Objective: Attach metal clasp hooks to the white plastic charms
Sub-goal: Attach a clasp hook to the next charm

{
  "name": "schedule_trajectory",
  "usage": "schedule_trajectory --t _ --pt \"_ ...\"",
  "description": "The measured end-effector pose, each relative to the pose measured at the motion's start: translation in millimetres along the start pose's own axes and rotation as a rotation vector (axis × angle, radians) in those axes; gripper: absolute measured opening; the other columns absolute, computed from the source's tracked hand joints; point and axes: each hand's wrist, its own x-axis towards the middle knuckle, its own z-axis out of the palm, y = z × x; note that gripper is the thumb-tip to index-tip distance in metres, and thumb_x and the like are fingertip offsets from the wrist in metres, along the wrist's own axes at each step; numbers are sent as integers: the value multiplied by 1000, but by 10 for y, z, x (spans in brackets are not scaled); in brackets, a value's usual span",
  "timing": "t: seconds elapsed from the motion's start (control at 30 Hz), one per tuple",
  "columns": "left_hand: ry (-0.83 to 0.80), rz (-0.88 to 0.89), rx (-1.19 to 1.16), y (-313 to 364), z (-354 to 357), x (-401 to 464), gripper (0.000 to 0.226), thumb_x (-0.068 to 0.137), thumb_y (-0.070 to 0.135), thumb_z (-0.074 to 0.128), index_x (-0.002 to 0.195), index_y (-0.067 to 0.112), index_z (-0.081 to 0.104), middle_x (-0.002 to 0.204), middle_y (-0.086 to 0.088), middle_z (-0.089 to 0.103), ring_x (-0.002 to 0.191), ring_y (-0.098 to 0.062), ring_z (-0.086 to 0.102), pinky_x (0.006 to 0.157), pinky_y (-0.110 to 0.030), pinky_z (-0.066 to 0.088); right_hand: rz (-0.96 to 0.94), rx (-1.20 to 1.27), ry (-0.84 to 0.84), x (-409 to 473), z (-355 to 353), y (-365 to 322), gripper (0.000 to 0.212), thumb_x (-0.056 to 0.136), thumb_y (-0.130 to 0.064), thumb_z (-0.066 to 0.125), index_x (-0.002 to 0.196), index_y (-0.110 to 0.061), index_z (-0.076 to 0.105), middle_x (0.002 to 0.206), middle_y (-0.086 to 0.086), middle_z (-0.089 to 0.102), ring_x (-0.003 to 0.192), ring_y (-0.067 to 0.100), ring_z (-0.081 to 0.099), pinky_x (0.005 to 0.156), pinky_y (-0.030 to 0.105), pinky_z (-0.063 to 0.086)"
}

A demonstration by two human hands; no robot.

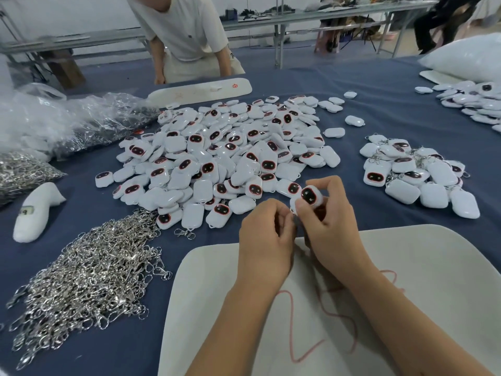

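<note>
Blue cloth covers the worktable. Right hand pinches a white charm; left hand curls beside it, its fingertips and any clasp hidden.

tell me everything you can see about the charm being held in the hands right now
The held charm is a small rounded white piece of glossy plastic with a dark oval face panel rimmed in red, showing two small red marks. It is lifted above the blue table cover, face tilted toward the camera. The right hand pinches it from above and below; the left hand meets its lower left edge, where any clasp hook is hidden by fingers.
</note>
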Motion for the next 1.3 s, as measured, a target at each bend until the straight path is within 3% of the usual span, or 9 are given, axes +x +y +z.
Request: schedule_trajectory --t 0.13,0.27,0.53,0.7,0.97,1.1,1.2,1.3 --pt "75 199 53 17 -38 42 8 92 13 62 86 18 59 87 8 56 88 -18 51 73 -41 46 151 317 -21 -2 -24 -15 12 106 -16 59 108 -24 50 68 2 64 55 12 57 48 28 48" --pt "80 280 26 7 -82 69 12 91 5 67 88 16 62 102 9 61 102 -15 54 86 -37 48 220 483 -45 -8 -10 -48 9 107 -12 57 110 -16 49 64 3 59 49 14 48 39 30 45" --pt "44 196 -69 -24 -148 80 18 86 5 71 92 21 73 90 16 71 89 -3 66 82 -15 49 242 568 -48 11 -17 -30 12 102 -16 61 109 -16 51 64 6 58 47 14 45 38 27 43" --pt "68 156 -90 -42 -169 100 12 87 12 74 89 23 76 86 17 73 87 -6 69 80 -24 53 251 558 -64 7 -14 -28 16 97 -22 63 108 -17 52 64 5 59 46 15 45 39 27 42" --pt "85 145 -55 -29 -196 102 9 84 13 75 84 20 79 82 15 74 81 -5 70 77 -30 55 195 454 -59 -21 -12 -38 12 106 -10 58 110 -14 47 64 3 60 49 16 49 39 31 46" --pt "100 184 117 14 -149 82 7 84 12 72 79 14 77 74 5 71 72 -17 64 70 -42 54 41 193 13 -67 21 -70 24 103 -13 64 102 -26 44 65 5 63 47 23 55 40 41 50" --pt "102 173 225 52 -129 72 11 86 10 73 76 13 72 71 1 68 70 -24 61 66 -47 51 -107 -14 54 -90 63 -71 32 99 -13 67 99 -29 39 66 3 62 45 20 58 43 38 49" --pt "101 91 177 86 -133 59 11 86 9 70 83 18 67 71 5 67 70 -21 61 68 -46 52 -196 -105 26 -89 76 -51 32 97 -13 69 104 -25 40 72 -5 62 60 18 61 53 31 47"
